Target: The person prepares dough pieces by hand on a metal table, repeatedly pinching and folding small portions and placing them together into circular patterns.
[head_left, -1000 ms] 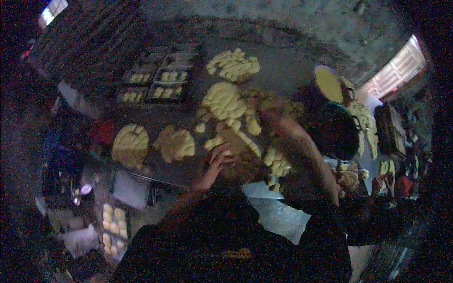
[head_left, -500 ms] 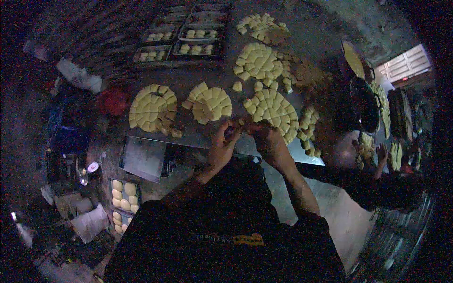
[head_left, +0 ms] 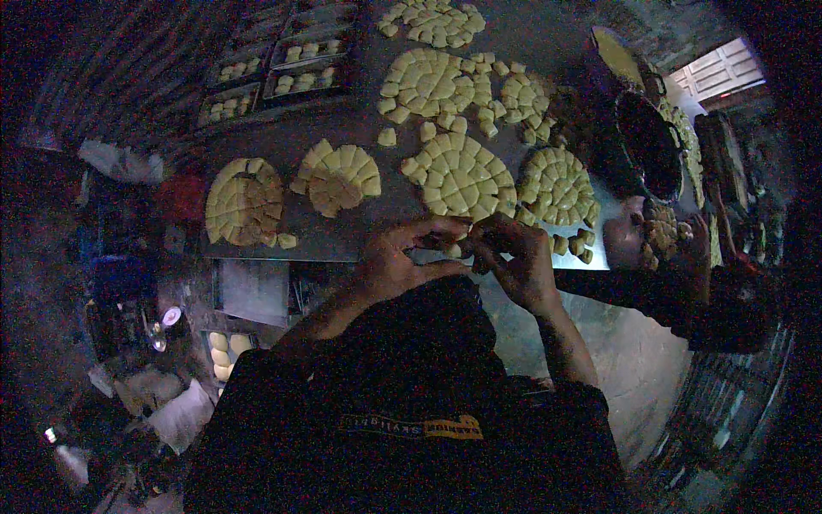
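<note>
My left hand [head_left: 396, 254] and my right hand [head_left: 524, 255] meet at the table's near edge, fingertips nearly touching. Between them is a small pale dough piece [head_left: 455, 249], partly hidden by the fingers. The left thumb and fingers curve around it, and the right fingers pinch at its right side. Just beyond lies a round of dough cut into wedges and blocks [head_left: 460, 174]. To its right is another cut round [head_left: 558, 188], with several loose dough pieces [head_left: 574, 245] in front. Two more cut rounds, one whole-looking [head_left: 244, 204] and one with gaps [head_left: 338, 178], lie left.
Trays with dough balls [head_left: 301, 81] stand at the far left of the table. More cut dough [head_left: 425, 81] lies farther back. A dark round pan [head_left: 651, 146] is at right, near another person's hand [head_left: 700, 244]. A tray of dough balls [head_left: 224, 353] sits low at left.
The view has shifted, so the table's contents sit farther left and higher. My hands stay together at the dough piece, the left one turned more sideways. The other person's arm reaches closer at right.
</note>
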Demonstrator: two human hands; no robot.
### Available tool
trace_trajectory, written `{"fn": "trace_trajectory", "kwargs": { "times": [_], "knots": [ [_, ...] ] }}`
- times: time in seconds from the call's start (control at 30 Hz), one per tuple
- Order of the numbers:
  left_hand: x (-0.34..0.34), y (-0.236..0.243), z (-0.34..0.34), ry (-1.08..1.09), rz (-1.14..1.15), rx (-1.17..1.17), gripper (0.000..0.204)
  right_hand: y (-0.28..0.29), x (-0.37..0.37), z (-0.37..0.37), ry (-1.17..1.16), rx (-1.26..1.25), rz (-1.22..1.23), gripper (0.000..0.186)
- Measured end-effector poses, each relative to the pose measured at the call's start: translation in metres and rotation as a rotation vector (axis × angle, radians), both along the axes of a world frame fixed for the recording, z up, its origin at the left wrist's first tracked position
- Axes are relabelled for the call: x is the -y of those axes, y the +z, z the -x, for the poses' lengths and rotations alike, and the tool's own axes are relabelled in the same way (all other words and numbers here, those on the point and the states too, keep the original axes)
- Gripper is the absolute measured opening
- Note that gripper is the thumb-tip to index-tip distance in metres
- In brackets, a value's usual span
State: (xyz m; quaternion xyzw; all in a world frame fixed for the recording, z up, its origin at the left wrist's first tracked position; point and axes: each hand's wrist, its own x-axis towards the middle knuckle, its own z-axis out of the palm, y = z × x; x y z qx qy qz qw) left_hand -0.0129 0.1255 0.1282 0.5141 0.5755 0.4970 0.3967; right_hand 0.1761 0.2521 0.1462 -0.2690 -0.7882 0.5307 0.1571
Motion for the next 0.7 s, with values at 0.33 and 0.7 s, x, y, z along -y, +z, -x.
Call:
{"fn": "trace_trajectory", "kwargs": {
  "times": [0.33, 0.7],
  "knots": [
    [-0.052, -0.021, -0.055, 0.417, 0.173, 0.706, 0.019, -0.026, -0.066, -0.021, 0.108, 0.003, -0.381, 0.039],
    [-0.063, -0.047, -0.057, 0.194, 0.244, 0.562, 0.051, -0.018, -0.114, -0.015, 0.326, -0.132, 0.069, 0.027]
  ]
}}
